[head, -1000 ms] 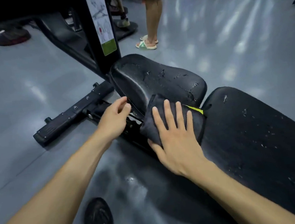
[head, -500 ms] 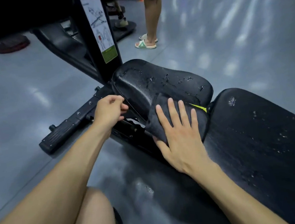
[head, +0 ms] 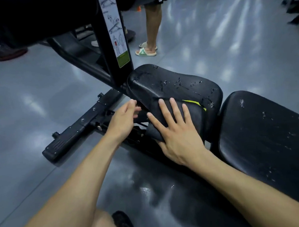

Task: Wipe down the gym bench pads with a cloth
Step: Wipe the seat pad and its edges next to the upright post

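A black seat pad (head: 175, 82) with worn, flaking vinyl sits in the middle of the head view. A dark cloth (head: 194, 115) with a yellow-green tag lies on its near edge. My right hand (head: 177, 130) presses flat on the cloth with straight, spread fingers. My left hand (head: 122, 119) hovers beside the pad's left edge, fingers loosely curled, holding nothing that I can see. The larger back pad (head: 266, 139), also scuffed, stretches to the right.
The bench's black frame foot (head: 78, 130) runs left over the grey floor. An upright post with an instruction sticker (head: 114, 29) stands behind the seat. A person in sandals (head: 146, 50) stands beyond. My knee and shoe (head: 122, 226) are at the bottom.
My right hand and the cloth stay on the seat pad's near edge. My left hand's fingers have curled in from a flatter pose beside the pad.
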Action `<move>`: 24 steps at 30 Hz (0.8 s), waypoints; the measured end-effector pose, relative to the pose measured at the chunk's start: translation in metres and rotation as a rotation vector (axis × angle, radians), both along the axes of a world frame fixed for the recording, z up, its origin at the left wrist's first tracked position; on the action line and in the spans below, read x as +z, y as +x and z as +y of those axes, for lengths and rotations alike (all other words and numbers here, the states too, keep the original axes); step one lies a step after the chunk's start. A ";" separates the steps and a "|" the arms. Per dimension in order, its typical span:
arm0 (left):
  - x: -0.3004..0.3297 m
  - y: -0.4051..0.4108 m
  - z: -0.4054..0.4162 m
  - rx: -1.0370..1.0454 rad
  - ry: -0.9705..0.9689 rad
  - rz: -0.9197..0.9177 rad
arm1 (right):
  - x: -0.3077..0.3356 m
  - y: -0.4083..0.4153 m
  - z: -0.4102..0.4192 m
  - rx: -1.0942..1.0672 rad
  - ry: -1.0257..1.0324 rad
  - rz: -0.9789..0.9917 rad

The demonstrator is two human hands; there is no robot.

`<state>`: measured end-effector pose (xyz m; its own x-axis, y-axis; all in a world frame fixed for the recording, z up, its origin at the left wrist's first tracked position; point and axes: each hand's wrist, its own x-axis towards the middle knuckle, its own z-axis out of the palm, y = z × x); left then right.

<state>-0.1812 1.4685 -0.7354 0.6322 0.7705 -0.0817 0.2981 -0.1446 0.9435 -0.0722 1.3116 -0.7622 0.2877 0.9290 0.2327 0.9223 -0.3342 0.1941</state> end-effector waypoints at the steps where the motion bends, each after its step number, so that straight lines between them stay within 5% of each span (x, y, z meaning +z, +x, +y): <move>1: 0.000 -0.002 0.002 0.016 -0.006 -0.014 | 0.006 0.002 0.025 -0.009 -0.003 0.001; 5: -0.002 -0.004 0.010 0.085 0.004 -0.049 | 0.021 0.007 0.070 -0.070 -0.032 0.014; 12: -0.012 -0.012 0.034 0.063 0.019 -0.031 | 0.001 0.004 -0.004 0.151 -0.031 0.035; 24: -0.022 -0.005 0.064 0.290 -0.031 -0.173 | 0.036 0.032 0.130 0.275 -0.005 0.047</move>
